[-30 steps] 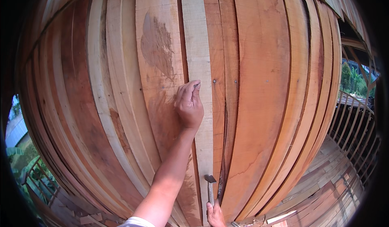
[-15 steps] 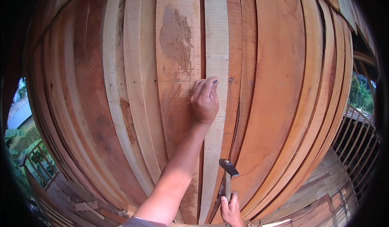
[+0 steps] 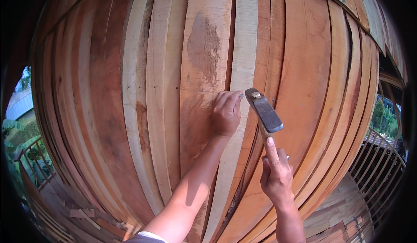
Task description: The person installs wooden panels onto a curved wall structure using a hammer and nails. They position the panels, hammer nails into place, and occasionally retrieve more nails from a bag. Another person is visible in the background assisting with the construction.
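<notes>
Far left, past the wall's edge: green foliage and a railing, with loose offcuts on the deck boards below.

Wall of upright planks, reddish and pale mixed, bowed by the lens. 1 wide plank carries a dark smudged patch near its top.

Left hand — arm reaching up from the lower edge, fingers curled and pressed together at the tips against the pale narrow batten. The pinch sits at the batten's left edge; it looks like a nail-holding grip, but the nail itself is too small to make out.

Right hand wrapped shut round the handle of a hammer, index finger laid up along the shaft, a ring on 1 finger. The hammer's head is raised just beside the left fingertips, its face turned toward them, not touching the wood.

Judgement on doing this well: keep whatever is pinched square to the batten, start with light taps — short swing, wrist only — until it stands by itself, then clear the left fingers before any full blow. Gripping lower on the handle would give more drive; the present choked grip suits the starting taps.

Far right: curved fence rails, trees beyond.
</notes>
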Demonstrator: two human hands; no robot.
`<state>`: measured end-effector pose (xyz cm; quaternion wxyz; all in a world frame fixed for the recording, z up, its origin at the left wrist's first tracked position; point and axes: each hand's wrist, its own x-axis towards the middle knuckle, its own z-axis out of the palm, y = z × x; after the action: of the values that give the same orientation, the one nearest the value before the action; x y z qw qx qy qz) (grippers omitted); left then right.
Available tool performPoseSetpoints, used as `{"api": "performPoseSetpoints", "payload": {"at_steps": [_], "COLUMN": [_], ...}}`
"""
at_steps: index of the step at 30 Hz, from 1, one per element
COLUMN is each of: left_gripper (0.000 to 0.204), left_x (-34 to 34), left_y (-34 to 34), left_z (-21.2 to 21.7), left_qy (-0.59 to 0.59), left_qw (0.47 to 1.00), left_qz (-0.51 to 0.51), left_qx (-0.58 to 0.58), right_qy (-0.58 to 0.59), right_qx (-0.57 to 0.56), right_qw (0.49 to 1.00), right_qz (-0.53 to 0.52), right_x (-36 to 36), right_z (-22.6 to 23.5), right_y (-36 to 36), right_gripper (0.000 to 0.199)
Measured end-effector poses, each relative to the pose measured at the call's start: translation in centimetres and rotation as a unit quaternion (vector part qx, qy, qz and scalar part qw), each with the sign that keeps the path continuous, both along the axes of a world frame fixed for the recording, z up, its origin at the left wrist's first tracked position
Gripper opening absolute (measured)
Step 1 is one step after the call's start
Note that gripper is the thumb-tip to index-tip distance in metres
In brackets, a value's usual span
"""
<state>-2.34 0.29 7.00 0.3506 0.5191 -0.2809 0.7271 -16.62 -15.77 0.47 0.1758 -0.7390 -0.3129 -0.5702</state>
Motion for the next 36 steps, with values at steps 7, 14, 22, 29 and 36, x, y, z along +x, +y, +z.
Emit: {"api": "performPoseSetpoints", "payload": {"at_steps": [7,14,22,29,36], "left_gripper": [0.021,0.022,0.017,0.014,0.014], "left_x": [0.1,0.8,1.0,1.2,0.8], "left_y": [0.4,0.2,0.2,0.2,0.3], "left_z": [0.0,-0.2,-0.2,0.1,-0.1], "left_qy": [-0.014,-0.012,-0.020,-0.020,-0.019], "left_qw": [1.000,1.000,1.000,0.999,1.000], "left_qz": [0.014,0.020,0.017,0.013,0.011], "left_qx": [0.010,0.009,0.002,-0.025,-0.007], "right_qy": [0.036,-0.012,0.029,-0.014,-0.084], "right_qx": [-0.020,0.015,0.016,0.015,-0.004], "right_qw": [0.998,1.000,0.999,0.997,0.995], "right_qz": [-0.049,0.017,0.008,0.072,0.047], "right_x": [2.2,2.9,5.1,2.4,3.4], "right_z": [-0.5,-1.6,-2.0,-0.3,-1.2], "right_y": [0.8,0.7,0.5,0.9,1.3], "right_gripper": [0.073,0.069,0.069,0.063,0.071]}}
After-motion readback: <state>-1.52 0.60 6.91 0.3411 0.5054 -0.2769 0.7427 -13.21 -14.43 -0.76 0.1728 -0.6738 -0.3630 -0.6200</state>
